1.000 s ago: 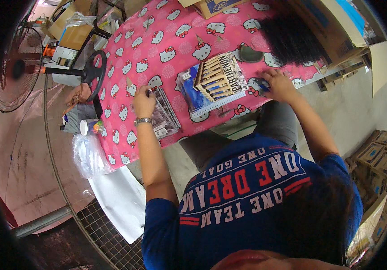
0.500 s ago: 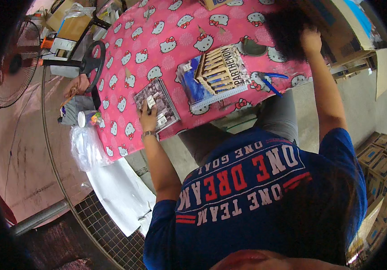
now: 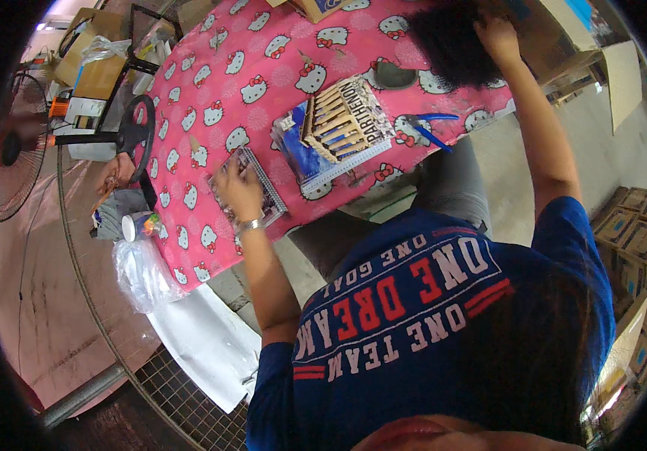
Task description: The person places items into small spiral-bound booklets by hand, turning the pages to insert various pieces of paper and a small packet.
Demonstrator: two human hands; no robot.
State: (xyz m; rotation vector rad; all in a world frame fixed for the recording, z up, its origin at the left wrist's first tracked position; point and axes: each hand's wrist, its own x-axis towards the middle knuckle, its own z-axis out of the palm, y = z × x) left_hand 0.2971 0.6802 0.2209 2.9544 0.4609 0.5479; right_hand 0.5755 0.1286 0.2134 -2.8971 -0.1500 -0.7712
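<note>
My left hand (image 3: 239,197), with a watch at the wrist, rests over a spiral notebook (image 3: 272,204) with a dark photo cover. Its fingers are bent and apart, hiding much of the cover. At the far right, my right hand (image 3: 498,39) is closed at the edge of a black bundle of hair-like fibres (image 3: 451,49); its fingertips partly vanish against the dark strands. Between the hands lies a larger spiral notebook (image 3: 335,128) with a stone temple on its cover. Blue-handled pliers (image 3: 435,129) and a dark green shallow dish-like piece (image 3: 396,76) lie near the bundle.
A pink cartoon-print cloth (image 3: 207,135) covers the table. A cardboard box (image 3: 545,34) stands beside my right hand. Left of the table are a fan (image 3: 12,146), a black ring on a bar (image 3: 140,139), a white-lidded tub (image 3: 137,227) and plastic bags (image 3: 147,274).
The whole view has shifted slightly. My left hand has slid farther over the spiral notebook, covering more of it. My right hand has moved a little farther away along the black bundle's edge.
</note>
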